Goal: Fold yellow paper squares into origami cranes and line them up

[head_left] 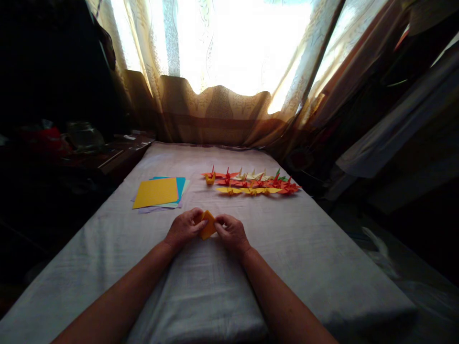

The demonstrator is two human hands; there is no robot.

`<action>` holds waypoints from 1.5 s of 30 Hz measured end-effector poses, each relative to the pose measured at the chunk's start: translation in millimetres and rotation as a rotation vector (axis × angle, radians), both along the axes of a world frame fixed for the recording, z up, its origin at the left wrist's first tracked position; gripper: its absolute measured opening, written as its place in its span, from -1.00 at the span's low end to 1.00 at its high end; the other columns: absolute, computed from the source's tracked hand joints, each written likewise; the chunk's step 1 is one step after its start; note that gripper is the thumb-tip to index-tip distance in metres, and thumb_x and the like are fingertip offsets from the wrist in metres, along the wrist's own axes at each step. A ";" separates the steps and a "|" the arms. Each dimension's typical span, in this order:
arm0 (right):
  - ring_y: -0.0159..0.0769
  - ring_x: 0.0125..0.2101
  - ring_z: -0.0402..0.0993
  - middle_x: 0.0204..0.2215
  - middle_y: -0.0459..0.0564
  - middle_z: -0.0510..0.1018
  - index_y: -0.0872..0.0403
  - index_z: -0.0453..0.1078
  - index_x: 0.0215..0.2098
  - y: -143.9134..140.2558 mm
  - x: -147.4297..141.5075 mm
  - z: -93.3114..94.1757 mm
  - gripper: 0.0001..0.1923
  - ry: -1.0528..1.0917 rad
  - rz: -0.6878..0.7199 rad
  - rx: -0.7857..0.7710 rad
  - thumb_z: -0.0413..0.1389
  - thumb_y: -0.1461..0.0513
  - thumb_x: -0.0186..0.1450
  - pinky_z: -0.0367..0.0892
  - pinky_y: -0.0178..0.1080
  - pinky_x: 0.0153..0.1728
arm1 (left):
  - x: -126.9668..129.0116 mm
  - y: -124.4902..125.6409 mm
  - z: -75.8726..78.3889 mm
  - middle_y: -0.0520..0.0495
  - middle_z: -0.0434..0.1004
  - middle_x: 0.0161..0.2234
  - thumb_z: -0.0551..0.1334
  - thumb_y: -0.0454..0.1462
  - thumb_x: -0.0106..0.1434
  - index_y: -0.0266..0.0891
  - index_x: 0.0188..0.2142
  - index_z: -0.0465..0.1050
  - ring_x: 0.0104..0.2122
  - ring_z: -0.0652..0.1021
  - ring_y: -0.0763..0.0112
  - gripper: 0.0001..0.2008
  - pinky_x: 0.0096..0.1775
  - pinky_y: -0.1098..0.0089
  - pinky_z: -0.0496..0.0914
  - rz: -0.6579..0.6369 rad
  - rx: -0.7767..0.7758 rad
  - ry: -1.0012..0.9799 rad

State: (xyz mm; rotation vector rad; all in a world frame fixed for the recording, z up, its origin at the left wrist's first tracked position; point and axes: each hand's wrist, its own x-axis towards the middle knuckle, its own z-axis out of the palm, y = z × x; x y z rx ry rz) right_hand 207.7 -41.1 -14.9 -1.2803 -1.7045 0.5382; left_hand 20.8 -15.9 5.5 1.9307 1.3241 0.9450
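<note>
Both hands meet over a folded piece of orange paper (208, 225) just above the grey cloth of the table (304, 248). My left hand (184, 228) pinches the paper's left edge. My right hand (231, 231) grips its right edge with thumb and fingertips. The paper is small, folded into a compact shape, and partly hidden by my fingers.
A stack of coloured paper sheets (158, 192), yellow on top with blue and pale sheets under it, lies at the left. Several folded paper cranes (253, 183) in red, yellow and cream stand in rows beyond my hands. Curtains (215, 105) hang behind the table. Dark clutter sits at the left.
</note>
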 end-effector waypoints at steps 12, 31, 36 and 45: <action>-0.36 -0.47 0.50 -0.44 -0.12 0.58 0.02 0.42 -0.24 19.4 7.6 3.0 -0.82 -0.122 -0.078 -0.139 -0.01 0.19 0.30 0.36 -0.37 -0.42 | -3.2 12.3 -3.0 0.02 0.59 -0.43 0.10 -0.18 0.26 -0.22 -0.01 0.41 -0.45 0.59 0.35 -0.66 -0.39 0.44 0.39 -0.026 -0.005 0.159; -0.11 -0.06 0.41 -0.09 0.11 0.54 0.06 0.45 -0.17 63.6 20.3 8.2 -0.85 -0.627 -0.052 0.043 0.16 0.28 0.27 0.28 -0.14 -0.04 | 7.3 46.7 1.7 -0.22 0.46 0.13 0.20 -0.19 0.30 -0.22 -0.18 0.53 0.16 0.39 0.00 -0.80 0.16 0.03 0.23 -0.191 0.351 0.707; -0.08 0.00 0.38 -0.07 0.07 0.55 0.05 0.46 -0.21 50.4 29.6 6.1 -0.83 -0.673 0.064 0.094 0.22 0.15 0.26 0.24 -0.06 0.03 | 2.9 44.5 -8.4 -0.17 0.51 0.11 0.25 -0.09 0.26 -0.19 -0.10 0.48 0.15 0.41 0.00 -0.70 0.22 -0.06 0.15 -0.191 0.359 0.656; 0.07 0.18 0.27 0.16 0.22 0.41 0.08 0.42 0.03 45.2 37.3 -0.8 -0.52 -0.656 -0.008 -0.020 0.25 0.04 0.20 0.19 0.07 0.13 | 0.7 46.3 -8.3 -0.15 0.47 0.16 0.29 -0.06 0.22 -0.17 0.12 0.44 0.19 0.38 -0.01 -0.50 0.24 -0.08 0.12 -0.189 0.276 0.620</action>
